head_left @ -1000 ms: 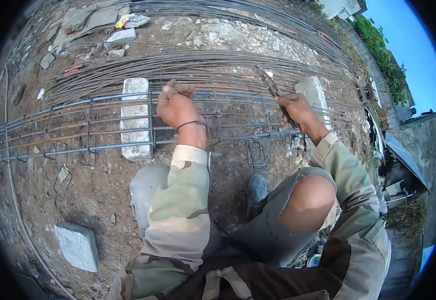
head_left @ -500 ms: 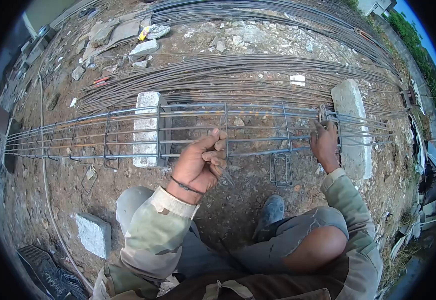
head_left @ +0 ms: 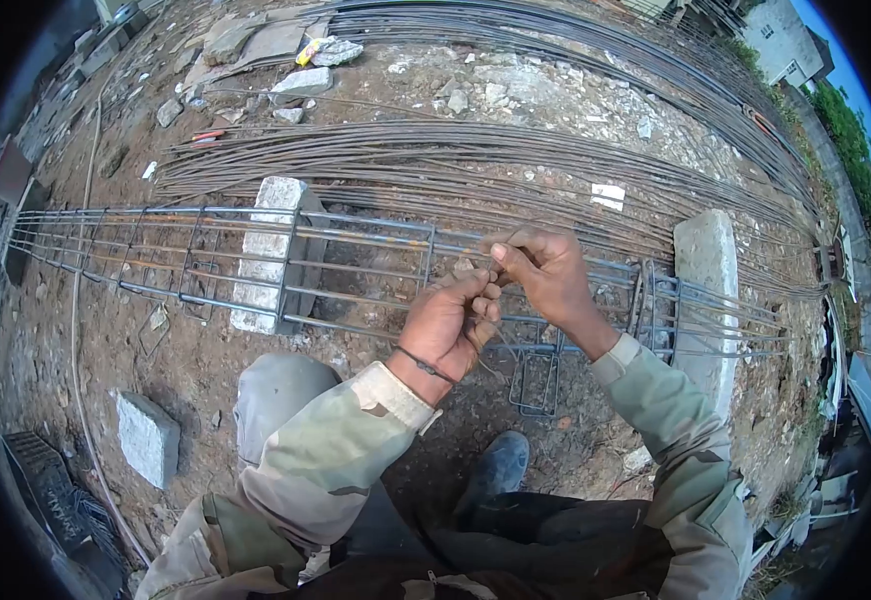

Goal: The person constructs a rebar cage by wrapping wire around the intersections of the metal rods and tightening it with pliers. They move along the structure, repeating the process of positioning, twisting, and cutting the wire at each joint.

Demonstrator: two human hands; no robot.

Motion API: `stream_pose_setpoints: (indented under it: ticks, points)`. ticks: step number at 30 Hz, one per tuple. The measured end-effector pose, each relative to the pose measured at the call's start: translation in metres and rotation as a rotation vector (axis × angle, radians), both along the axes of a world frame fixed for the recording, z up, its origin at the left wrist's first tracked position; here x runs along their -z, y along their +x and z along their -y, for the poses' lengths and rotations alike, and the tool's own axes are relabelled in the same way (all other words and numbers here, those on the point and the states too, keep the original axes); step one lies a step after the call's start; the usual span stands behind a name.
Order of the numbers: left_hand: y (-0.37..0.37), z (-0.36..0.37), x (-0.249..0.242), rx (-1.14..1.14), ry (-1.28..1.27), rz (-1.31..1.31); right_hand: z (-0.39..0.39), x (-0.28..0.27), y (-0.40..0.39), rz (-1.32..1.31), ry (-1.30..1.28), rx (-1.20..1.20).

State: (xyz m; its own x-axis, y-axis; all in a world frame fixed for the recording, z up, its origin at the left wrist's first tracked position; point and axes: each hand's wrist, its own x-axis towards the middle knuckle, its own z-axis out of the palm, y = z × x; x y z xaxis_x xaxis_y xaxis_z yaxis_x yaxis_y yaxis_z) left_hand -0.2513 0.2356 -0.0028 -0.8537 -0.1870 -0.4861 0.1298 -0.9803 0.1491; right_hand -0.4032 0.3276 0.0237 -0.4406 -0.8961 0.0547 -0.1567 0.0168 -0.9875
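My left hand [head_left: 448,325] is closed above the long steel rebar cage [head_left: 356,268], and thin tie wires [head_left: 501,362] stick out below its fingers. Right beside it, my right hand [head_left: 551,275] has thumb and forefinger pinched close to the left fingertips; whatever lies between them is too small to make out. Square stirrups [head_left: 428,258] ring the cage's long bars. A dark pair of pincers [head_left: 639,300] rests at the cage to the right of my right hand. A loose stirrup [head_left: 536,385] hangs or lies below the cage.
Two concrete blocks, one at left [head_left: 268,255] and one at right [head_left: 708,300], prop up the cage. Bundles of long rebar [head_left: 386,150] lie behind it. Another block [head_left: 148,438] sits on the dirt at lower left, near a thin hose [head_left: 78,350].
My right hand has left the pincers at the cage's right end and moved left to meet my left hand. My left hand has shifted slightly right. The view has tilted.
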Motion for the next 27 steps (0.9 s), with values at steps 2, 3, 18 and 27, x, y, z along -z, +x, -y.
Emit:
stream_pose_setpoints:
  ticks: [2, 3, 18, 27]
  points:
    - [-0.006, -0.015, -0.002, -0.056, -0.218, 0.103, -0.005, 0.012, 0.001, -0.186, -0.014, 0.067]
    - [-0.007, -0.023, 0.002, -0.076, -0.227, 0.123, -0.007, 0.016, 0.001, -0.576, -0.092, 0.043]
    - [-0.003, 0.044, 0.016, -0.210, -0.826, -0.060, 0.053, 0.052, -0.008, -0.776, -0.297, 0.028]
    - [0.003, 0.092, 0.012, -0.313, -0.267, -0.045, 0.067, 0.023, 0.024, -0.456, -0.287, -0.064]
